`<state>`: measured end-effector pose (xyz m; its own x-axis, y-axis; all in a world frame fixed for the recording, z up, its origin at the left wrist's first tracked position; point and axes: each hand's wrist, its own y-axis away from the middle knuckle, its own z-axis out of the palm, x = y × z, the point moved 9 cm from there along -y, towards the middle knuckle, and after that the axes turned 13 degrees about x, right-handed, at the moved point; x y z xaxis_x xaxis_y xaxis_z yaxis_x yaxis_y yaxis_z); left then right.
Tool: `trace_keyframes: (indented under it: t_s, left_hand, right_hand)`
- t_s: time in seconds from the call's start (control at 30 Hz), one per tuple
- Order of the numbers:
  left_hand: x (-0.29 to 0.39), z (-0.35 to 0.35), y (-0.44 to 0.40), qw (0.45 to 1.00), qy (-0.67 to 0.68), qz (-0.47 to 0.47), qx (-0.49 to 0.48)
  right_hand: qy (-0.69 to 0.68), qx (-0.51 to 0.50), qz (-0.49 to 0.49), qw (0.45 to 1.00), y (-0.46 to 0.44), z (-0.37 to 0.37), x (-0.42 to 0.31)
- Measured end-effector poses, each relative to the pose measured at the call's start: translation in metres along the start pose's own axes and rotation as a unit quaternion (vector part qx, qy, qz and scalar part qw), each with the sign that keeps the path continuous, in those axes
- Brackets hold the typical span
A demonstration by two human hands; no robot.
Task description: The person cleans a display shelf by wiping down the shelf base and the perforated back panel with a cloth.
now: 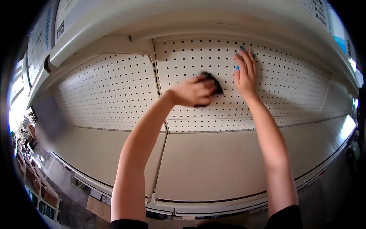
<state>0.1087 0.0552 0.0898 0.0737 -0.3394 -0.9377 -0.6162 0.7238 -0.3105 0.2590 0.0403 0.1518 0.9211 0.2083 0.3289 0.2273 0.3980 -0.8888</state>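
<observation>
My left hand (192,92), smeared by motion, is closed over a dark cloth (218,86) at the perforated back panel (198,114) of a shelf unit. Black edges of the cloth stick out above, beside and below the fingers. To its right, my right hand (247,76) is open, its fingers stretched upward against the same panel. Blue polish shows on some of its nails. Nothing is visible in that hand.
A beige shelf board (213,164) runs below the panel, and an upper shelf (228,19) hangs close overhead, with boxes (42,42) on it. A slotted upright (156,76) divides the panels. Cardboard (98,208) lies on the floor at lower left.
</observation>
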Motion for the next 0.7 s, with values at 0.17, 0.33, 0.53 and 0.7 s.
trace_keyframes:
  t_s: [0.17,0.33,0.53,0.7]
  left_hand:
    - [-0.101,-0.035,0.012,0.940,-0.210,-0.258,0.075]
    - [-0.069,-0.020,0.012,0.926,-0.186,-0.319,0.080]
    - [0.051,0.024,0.000,0.995,-0.004,-0.096,-0.006]
    - [0.051,0.008,-0.012,0.996,0.042,-0.073,-0.011]
  right_hand:
    - [-0.006,-0.001,0.004,1.000,0.003,0.001,0.001]
    - [-0.022,0.021,-0.005,1.000,0.001,0.000,0.000]
    - [-0.016,0.009,-0.015,1.000,0.000,0.002,-0.001]
    - [-0.029,-0.029,0.001,0.999,-0.002,-0.002,-0.001]
